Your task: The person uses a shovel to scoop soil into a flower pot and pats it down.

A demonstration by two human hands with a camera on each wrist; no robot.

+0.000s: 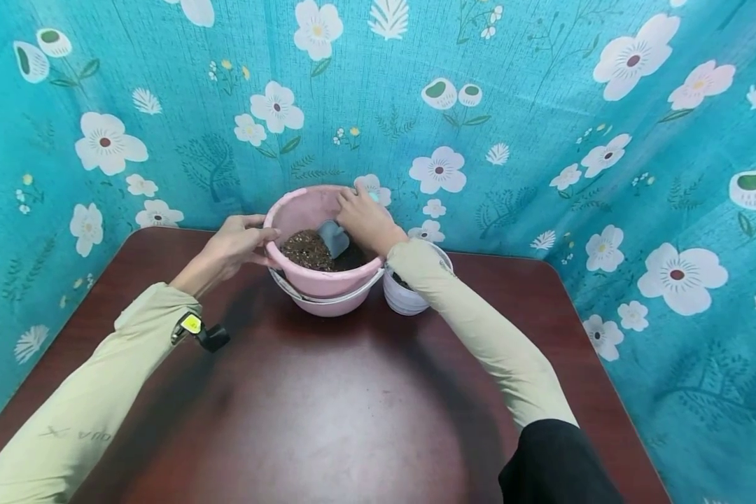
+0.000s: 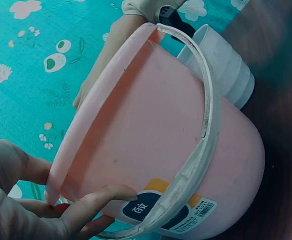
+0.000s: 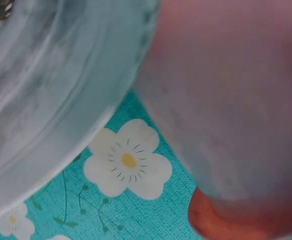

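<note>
A pink bucket [image 1: 327, 285] with a white handle [image 2: 206, 125] stands near the back of the table. Dark brown soil [image 1: 306, 250] lies inside it. My left hand [image 1: 234, 245] grips the bucket's left rim, thumb over the edge and fingers against the outer wall. Over the bucket's right side, my right hand [image 1: 370, 220] holds a small grey-blue trowel [image 1: 334, 239], whose blade rests in the soil. Most of its grip is hidden by the hand. Close by on the right stands a white pot [image 1: 406, 299] with dark contents, partly covered by my right forearm.
The dark red-brown table [image 1: 327, 392] has rounded back corners. A teal floral curtain [image 1: 378, 126] hangs right behind it and at both sides. In the right wrist view, the white pot's rim [image 3: 51, 165] is very close and blurred.
</note>
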